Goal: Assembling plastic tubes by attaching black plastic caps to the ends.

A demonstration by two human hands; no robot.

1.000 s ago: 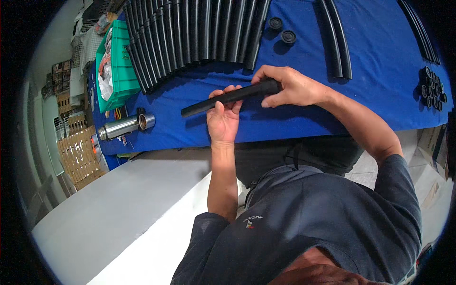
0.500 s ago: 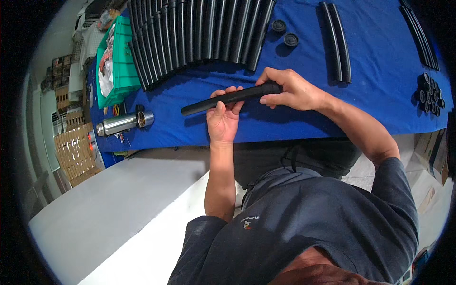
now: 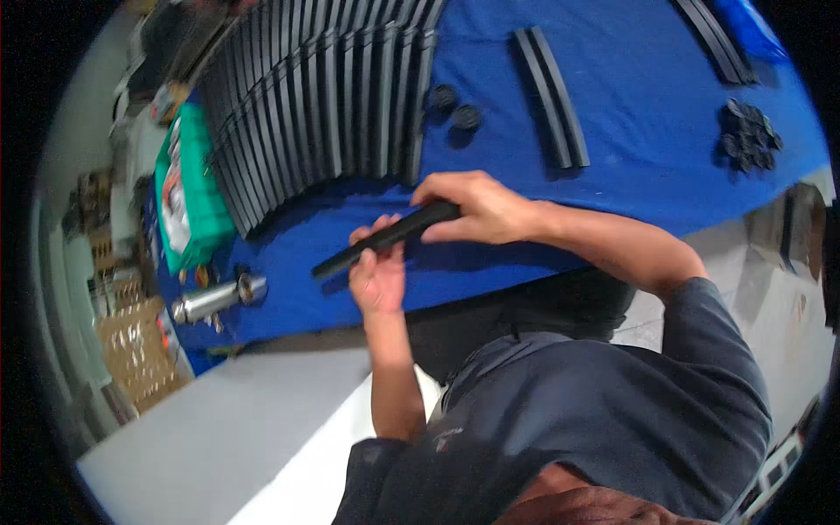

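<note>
Both my hands hold one black tube (image 3: 354,255) above the near edge of the blue-covered table. My left hand (image 3: 380,282) is palm up, with its fingers and thumb round the middle of the tube. At the tube's upper right end, my right hand (image 3: 483,208) is closed round it, hiding most of that end. The tube's free end points to the lower left. Beyond my right hand, two round black caps (image 3: 465,118) lie on the cloth. Some motion blur softens the details.
Many black tubes (image 3: 328,114) lie side by side at the far left. A pair of tubes (image 3: 553,105) lies right of centre, with more tubes (image 3: 716,42) and a cluster of black caps (image 3: 750,138) farther right. A green crate (image 3: 208,206) and metal flask (image 3: 210,300) stand left.
The whole view has shifted and tilted, so the table's things appear lower and farther left. Both hands keep hold of the tube, which slants more steeply in the picture.
</note>
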